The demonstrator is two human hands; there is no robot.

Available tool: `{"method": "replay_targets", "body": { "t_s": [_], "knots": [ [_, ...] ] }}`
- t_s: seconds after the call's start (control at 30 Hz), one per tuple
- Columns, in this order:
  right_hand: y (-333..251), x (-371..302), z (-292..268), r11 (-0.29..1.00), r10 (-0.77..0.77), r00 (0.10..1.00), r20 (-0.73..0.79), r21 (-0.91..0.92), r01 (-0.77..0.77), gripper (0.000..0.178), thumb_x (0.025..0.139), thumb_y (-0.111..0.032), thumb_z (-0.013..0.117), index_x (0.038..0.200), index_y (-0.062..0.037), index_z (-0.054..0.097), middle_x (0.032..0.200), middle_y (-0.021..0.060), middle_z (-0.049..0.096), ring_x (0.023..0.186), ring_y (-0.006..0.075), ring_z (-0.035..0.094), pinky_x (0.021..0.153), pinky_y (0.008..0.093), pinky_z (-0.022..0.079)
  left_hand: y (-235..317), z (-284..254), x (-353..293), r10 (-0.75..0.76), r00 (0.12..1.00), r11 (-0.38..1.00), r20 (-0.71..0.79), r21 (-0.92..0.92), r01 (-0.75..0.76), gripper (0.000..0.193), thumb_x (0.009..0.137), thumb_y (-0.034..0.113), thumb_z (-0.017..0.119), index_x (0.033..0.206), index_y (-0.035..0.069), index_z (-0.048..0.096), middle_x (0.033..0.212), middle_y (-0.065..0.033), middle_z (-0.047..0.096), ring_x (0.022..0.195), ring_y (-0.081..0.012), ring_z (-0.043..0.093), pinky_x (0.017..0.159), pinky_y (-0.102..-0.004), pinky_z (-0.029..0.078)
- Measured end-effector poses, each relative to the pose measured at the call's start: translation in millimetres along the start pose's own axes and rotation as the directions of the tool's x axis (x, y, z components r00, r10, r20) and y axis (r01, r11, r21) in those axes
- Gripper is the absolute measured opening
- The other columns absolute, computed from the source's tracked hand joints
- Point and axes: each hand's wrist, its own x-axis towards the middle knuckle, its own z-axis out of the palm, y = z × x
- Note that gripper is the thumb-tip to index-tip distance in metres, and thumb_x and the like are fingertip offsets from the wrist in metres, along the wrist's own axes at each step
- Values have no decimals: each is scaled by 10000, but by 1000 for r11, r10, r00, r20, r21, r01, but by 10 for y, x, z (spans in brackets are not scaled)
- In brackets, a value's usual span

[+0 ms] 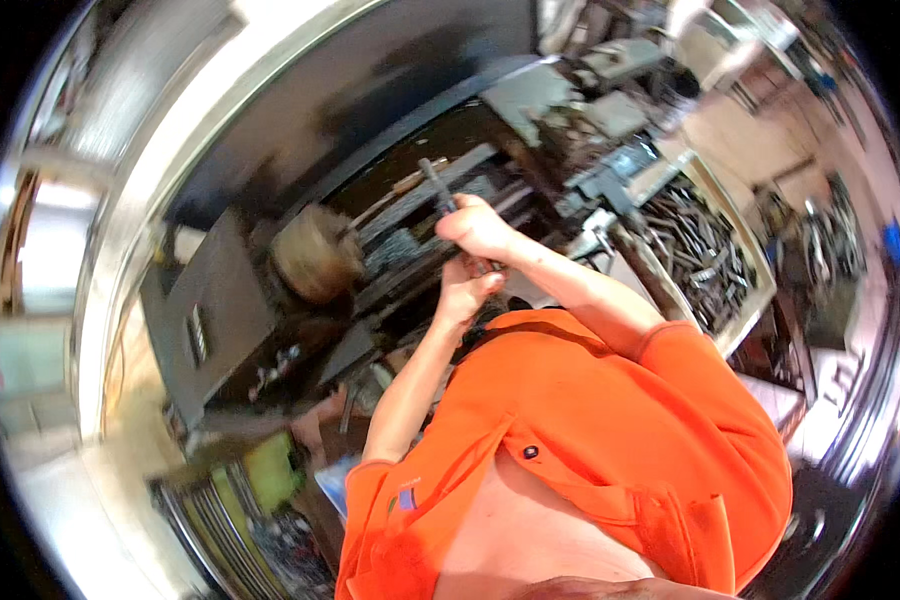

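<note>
Orange cloth of the person's shirt point(610, 400), with one dark button, fills the lower middle nearest the camera. Beyond it both bare forearms reach up to a dark metal rod point(436, 184), held at a slant above the bed point(400, 245) of what looks like a lathe, apart from the round chuck point(315, 255). The right hand point(478, 228) has its fingers wrapped about the rod, which juts out past them toward the machine. The left hand point(465, 293) sits just below, fingers curled beside a dark metal part; whether they pinch the same rod I cannot tell. As for progress, the rod is in hand and, as far as can be judged, not fitted into the machine; how much work remains does not show. Just right of the arms, a pale-rimmed tray point(748, 240) holds many loose metal pieces point(705, 262). Motion blur softens the chuck and rod, the hands hide the rod's lower end, and the fisheye rim cuts off the surroundings.
</note>
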Motion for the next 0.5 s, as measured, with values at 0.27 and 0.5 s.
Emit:
{"method": "replay_targets", "body": {
  "t_s": [0.27, 0.5],
  "knots": [
    [249, -1040, -566, 990, -104, 928, -359, -124, 63, 397, 610, -122, 574, 982, 2, 512, 756, 142, 553, 710, 221, 544, 682, 325, 442, -110, 448, -55, -5, 965, 708, 262, 682, -182, 424, 525, 150, 767, 866, -4, 565, 725, -76, 608, 699, -148, 597, 644, -283, 466],
    [1150, -2002, -912, 780, 118, 732, -671, 519, 350, 325, 651, -30, 500, 972, 17, 530, 844, 109, 613, 786, 190, 567, 750, 297, 431, -296, 1112, -343, -194, 831, 368, 522, 824, -432, 778, 494, 491, 773, 1075, 36, 527, 912, -192, 618, 848, -339, 613, 735, -406, 485]
  ]
}}
